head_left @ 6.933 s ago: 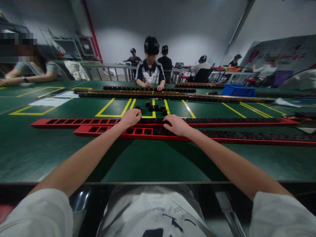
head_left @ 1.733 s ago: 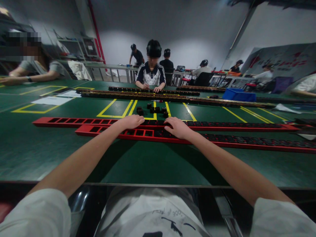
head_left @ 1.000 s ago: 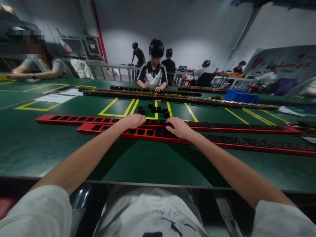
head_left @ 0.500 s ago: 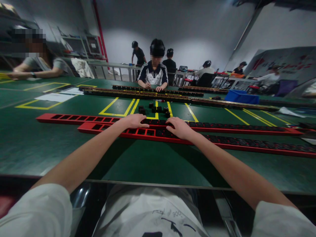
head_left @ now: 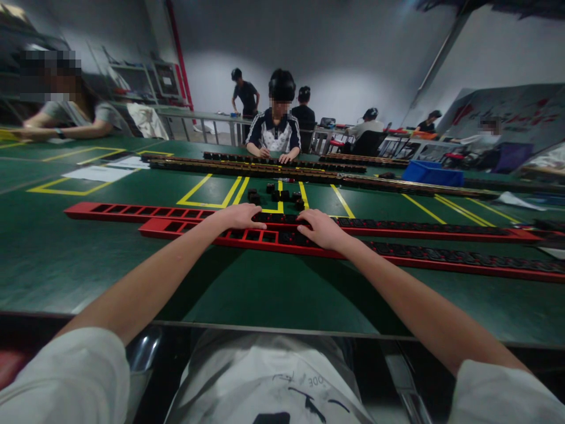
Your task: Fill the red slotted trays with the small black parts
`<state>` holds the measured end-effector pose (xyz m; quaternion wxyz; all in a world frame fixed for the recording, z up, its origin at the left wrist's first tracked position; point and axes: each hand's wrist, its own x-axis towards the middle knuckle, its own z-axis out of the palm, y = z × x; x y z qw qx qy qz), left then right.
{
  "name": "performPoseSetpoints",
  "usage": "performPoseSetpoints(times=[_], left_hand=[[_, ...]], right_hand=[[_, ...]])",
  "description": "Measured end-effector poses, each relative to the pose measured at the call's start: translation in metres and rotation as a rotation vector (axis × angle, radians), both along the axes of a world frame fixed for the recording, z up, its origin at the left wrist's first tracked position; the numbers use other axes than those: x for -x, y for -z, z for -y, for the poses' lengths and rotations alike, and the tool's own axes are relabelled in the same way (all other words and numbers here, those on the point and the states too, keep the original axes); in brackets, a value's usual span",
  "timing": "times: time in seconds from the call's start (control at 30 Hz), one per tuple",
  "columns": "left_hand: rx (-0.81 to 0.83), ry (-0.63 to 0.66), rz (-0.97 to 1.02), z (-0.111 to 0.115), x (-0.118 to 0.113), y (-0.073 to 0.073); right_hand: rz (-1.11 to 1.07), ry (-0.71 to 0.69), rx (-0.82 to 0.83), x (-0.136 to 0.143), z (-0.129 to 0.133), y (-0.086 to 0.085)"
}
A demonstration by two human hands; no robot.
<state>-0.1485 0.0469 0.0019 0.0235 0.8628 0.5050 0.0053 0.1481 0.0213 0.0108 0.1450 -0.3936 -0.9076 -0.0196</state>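
Note:
Two long red strips with square slots lie across the green table, a far red strip (head_left: 83,212) and a near red strip (head_left: 152,231). Their right portions hold black square pieces (head_left: 424,252), while slots at the left are bare. My left hand (head_left: 242,217) rests over the far strip, fingers stretched and thumb apart. Over both strips lies my right hand (head_left: 321,228), its fingers spread and slightly bent on the black pieces. Neither hand visibly holds anything. Just beyond them sit several loose black blocks (head_left: 282,195).
Long dark rails (head_left: 247,168) run across the table farther back, near a blue bin (head_left: 432,173). White papers (head_left: 99,173) lie at left. A co-worker (head_left: 274,132) sits opposite, another person (head_left: 75,121) at far left. Yellow tape (head_left: 342,200) marks the tabletop.
My hands, the strips and the loose blocks stay in place. In the background, a standing person in dark clothes has shifted posture slightly to the left.

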Motion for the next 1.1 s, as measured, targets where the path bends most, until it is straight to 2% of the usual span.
performPoseSetpoints(times=[0.43,0.7,1.1], left_hand=[[0.023,-0.018,0.01,-0.0033,0.0009,0.0004],[0.055,-0.034,-0.01,-0.0001,-0.0013,-0.0058],[0.028,-0.024,-0.023,-0.0031,0.0005,-0.0021]], right_hand=[[-0.004,-0.011,-0.002,-0.0008,-0.0002,-0.0002],[0.003,-0.012,-0.008,-0.0008,0.0004,-0.0007],[-0.001,-0.013,0.004,0.0002,0.0024,-0.0025]])
